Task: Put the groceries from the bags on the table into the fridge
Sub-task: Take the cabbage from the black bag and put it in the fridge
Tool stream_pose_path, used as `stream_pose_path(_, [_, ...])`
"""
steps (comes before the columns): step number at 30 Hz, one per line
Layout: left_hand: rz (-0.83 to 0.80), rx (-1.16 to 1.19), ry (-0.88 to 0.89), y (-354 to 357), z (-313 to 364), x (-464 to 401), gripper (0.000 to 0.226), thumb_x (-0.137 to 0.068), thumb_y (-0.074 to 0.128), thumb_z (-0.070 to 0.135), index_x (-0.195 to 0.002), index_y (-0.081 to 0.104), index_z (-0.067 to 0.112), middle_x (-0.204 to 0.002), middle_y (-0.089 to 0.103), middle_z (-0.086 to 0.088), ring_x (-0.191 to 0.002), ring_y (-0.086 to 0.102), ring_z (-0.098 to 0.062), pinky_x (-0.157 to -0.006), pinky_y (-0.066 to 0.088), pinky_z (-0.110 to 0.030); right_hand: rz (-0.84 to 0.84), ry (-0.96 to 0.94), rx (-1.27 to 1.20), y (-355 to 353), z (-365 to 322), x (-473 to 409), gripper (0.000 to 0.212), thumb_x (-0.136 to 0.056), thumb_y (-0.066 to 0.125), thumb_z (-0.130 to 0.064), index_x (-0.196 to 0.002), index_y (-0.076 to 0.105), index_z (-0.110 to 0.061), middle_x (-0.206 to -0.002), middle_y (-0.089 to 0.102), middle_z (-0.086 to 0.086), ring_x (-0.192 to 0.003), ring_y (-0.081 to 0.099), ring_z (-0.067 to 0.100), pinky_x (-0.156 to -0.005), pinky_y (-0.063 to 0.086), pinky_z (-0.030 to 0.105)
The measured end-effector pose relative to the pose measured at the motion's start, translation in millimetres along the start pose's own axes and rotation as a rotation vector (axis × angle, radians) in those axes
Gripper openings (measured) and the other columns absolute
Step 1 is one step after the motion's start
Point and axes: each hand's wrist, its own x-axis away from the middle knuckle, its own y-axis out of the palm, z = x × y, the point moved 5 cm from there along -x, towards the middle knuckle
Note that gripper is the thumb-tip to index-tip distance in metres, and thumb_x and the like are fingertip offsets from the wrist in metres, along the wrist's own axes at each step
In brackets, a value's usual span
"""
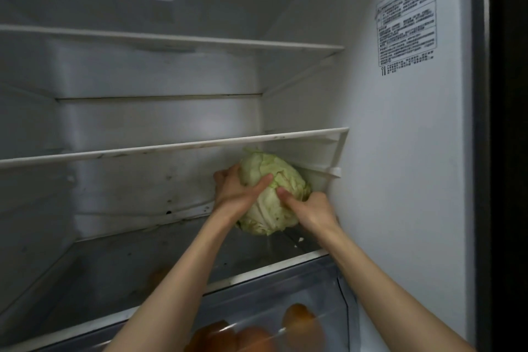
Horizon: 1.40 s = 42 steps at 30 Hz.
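We have left hand (234, 194) and right hand (310, 208) both gripping cabbage (274, 194), at right end of lower shelf (143, 260), under tilted shelf (171, 147); risk: cabbage knocks loose shelf, or rolls off front edge once released.

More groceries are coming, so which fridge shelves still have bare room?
The top shelf and middle shelf show nothing on them. The bottom shelf is bare left of the cabbage, out to the left wall. Its right end is crowded: the left hand and right hand hold the cabbage against the right wall. The drawer below holds orange fruit.
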Motion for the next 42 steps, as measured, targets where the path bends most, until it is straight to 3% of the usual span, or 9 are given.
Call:
stream_pose_path(3, [-0.023, -0.115, 0.071, -3, 3, 11, 0.075, -0.07, 0.069, 0.057, -0.133, 0.042, 0.027, -0.132, 0.042, -0.008, -0.127, 0.033, -0.026, -0.106, 0.027, -0.029, 0.12, -0.129, 0.174, -4, -5, 12, 0.067, -0.08, 0.061, -0.056, -0.119, 0.06, -0.002, -0.116, 0.06, 0.019, -0.107, 0.057, 0.033, -0.088, 0.048, 0.032])
stream_pose_path(6, [0.023, -0.163, 0.096, -4, 11, 20, 0.08, -0.069, 0.072, 0.052, -0.135, 0.038, 0.022, -0.131, 0.039, -0.01, -0.126, 0.036, -0.027, -0.106, 0.03, -0.031, 0.187, -0.209, 0.234, -7, -10, 23, 0.057, -0.086, 0.061, -0.041, -0.123, 0.052, 0.001, -0.122, 0.055, 0.022, -0.114, 0.051, 0.036, -0.094, 0.045, 0.037])
stream_pose_path(10, [0.073, -0.135, 0.178, -2, 16, 38, 0.08, -0.073, 0.071, 0.046, -0.137, 0.035, 0.016, -0.132, 0.038, -0.012, -0.127, 0.037, -0.026, -0.106, 0.034, -0.033, 0.12, -0.219, 0.283, -12, -10, 31, 0.05, -0.088, 0.058, -0.038, -0.126, 0.051, -0.005, -0.123, 0.058, 0.02, -0.116, 0.052, 0.035, -0.091, 0.043, 0.034])
stream_pose_path(15, [-0.015, -0.207, 0.178, -5, 14, 46, 0.078, -0.082, 0.061, 0.048, -0.145, 0.024, 0.021, -0.141, 0.033, -0.012, -0.13, 0.038, -0.029, -0.108, 0.034, -0.036, -0.01, -0.219, 0.327, -13, -7, 37, 0.055, -0.089, 0.056, -0.035, -0.135, 0.041, -0.009, -0.132, 0.053, 0.018, -0.122, 0.049, 0.034, -0.098, 0.04, 0.033])
stream_pose_path(21, [-0.097, -0.423, 0.162, -17, 17, 60, 0.069, -0.089, 0.048, 0.049, -0.146, 0.02, 0.023, -0.152, 0.028, -0.002, -0.141, 0.02, -0.027, -0.11, 0.018, -0.057, -0.002, -0.224, 0.437, -21, -13, 53, 0.059, -0.091, 0.052, -0.034, -0.139, 0.032, -0.006, -0.134, 0.045, 0.023, -0.123, 0.044, 0.037, -0.1, 0.038, 0.037])
stream_pose_path(27, [-0.063, -0.519, 0.18, -34, 31, 92, 0.069, -0.089, 0.047, 0.05, -0.146, 0.018, 0.025, -0.153, 0.025, -0.004, -0.141, 0.016, -0.028, -0.111, 0.017, -0.059, -0.026, -0.36, 0.538, -31, -23, 82, 0.07, -0.091, 0.051, -0.039, -0.146, 0.02, -0.011, -0.146, 0.032, 0.015, -0.132, 0.034, 0.034, -0.108, 0.032, 0.04])
stream_pose_path(33, [-0.031, -0.629, 0.143, -50, 60, 162, 0.071, -0.093, 0.042, 0.048, -0.149, 0.005, 0.028, -0.158, 0.0, 0.003, -0.145, -0.004, -0.024, -0.113, 0.001, -0.058, -0.068, -0.463, 0.711, -55, -29, 129, 0.072, -0.094, 0.042, -0.045, -0.15, 0.006, -0.018, -0.158, 0.005, 0.01, -0.145, 0.009, 0.028, -0.116, 0.015, 0.047])
stream_pose_path(42, [0.024, -0.781, 0.055, -67, 80, 321, 0.069, -0.094, 0.038, 0.05, -0.149, 0.002, 0.031, -0.158, -0.006, 0.001, -0.144, -0.012, -0.023, -0.112, -0.004, -0.055, -0.272, -0.678, 0.775, -80, -16, 261, 0.073, -0.095, 0.037, -0.05, -0.151, -0.001, -0.023, -0.159, -0.006, 0.007, -0.146, -0.007, 0.026, -0.116, 0.0, 0.052])
